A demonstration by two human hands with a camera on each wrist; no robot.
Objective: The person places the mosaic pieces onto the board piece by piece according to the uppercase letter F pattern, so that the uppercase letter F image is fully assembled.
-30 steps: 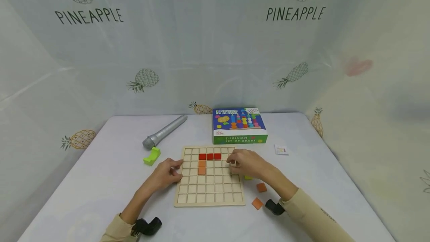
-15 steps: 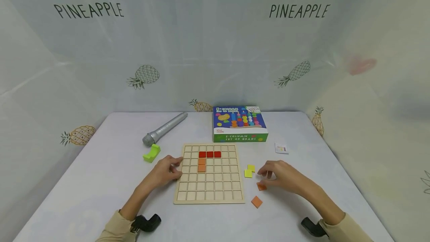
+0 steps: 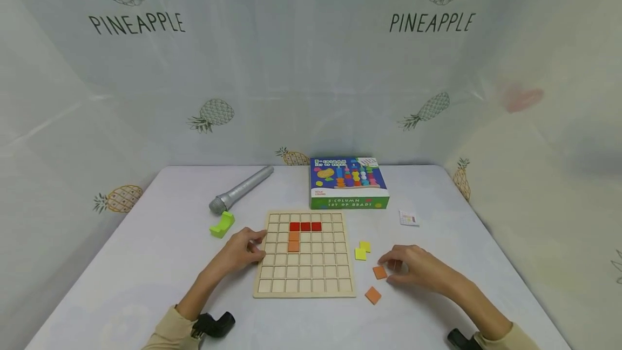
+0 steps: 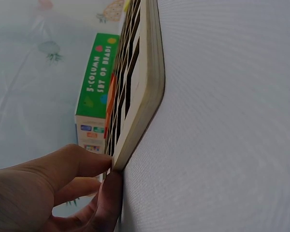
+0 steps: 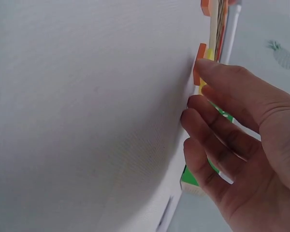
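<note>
A wooden grid board [image 3: 305, 294] lies flat on the table, with several red tiles [image 3: 305, 227] in one row and orange tiles [image 3: 293, 246] below the row's left end. My left hand [image 3: 240, 249] rests its thumb and fingertips against the board's left edge, spaced apart. In the left wrist view, the fingertips touch the board's rim [image 4: 152, 72]. Over a loose orange tile [image 3: 380, 273], right of the board, my right hand [image 3: 418, 268] spreads thumb and index on either side. The right wrist view puts the thumb across that orange tile [image 5: 199, 53]; whether it touches cannot be told.
Two yellow tiles [image 3: 360, 254] and another orange tile [image 3: 373, 295] lie by the board's right side. Behind stand a bead-set box [image 3: 349, 201] and a silver microphone [image 3: 241, 190]. A lime-green curved block [image 3: 222, 224] is at left, a small printed card [image 3: 408, 218] at right.
My right hand has left the board's right side and moved right and toward me, to the loose orange tile. The left hand stays at the board's edge.
</note>
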